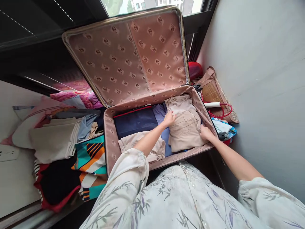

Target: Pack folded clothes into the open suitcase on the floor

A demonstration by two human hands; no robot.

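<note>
Folded beige trousers (184,133) lie in the right part of an open suitcase (110,140) with a pink patterned lining. My left hand (169,119) is at their upper left edge, its fingers curled and closed on the cloth. At their right edge, against the suitcase wall, my right hand (205,132) is closed on the fabric; its fingertips are hidden. Behind them is a paler folded garment (178,103). A dark blue zipped bag (134,122) with a red edge fills the back left, and another beige garment (130,141) lies in front of it, partly behind my left forearm.
The raised suitcase lid (126,57) leans toward the window. Folded clothes (54,136) and a colourful striped cloth (92,162) are piled on the left. On the right, a rolled woven mat (212,92) and a red cord (226,109) lie near the wall (267,95).
</note>
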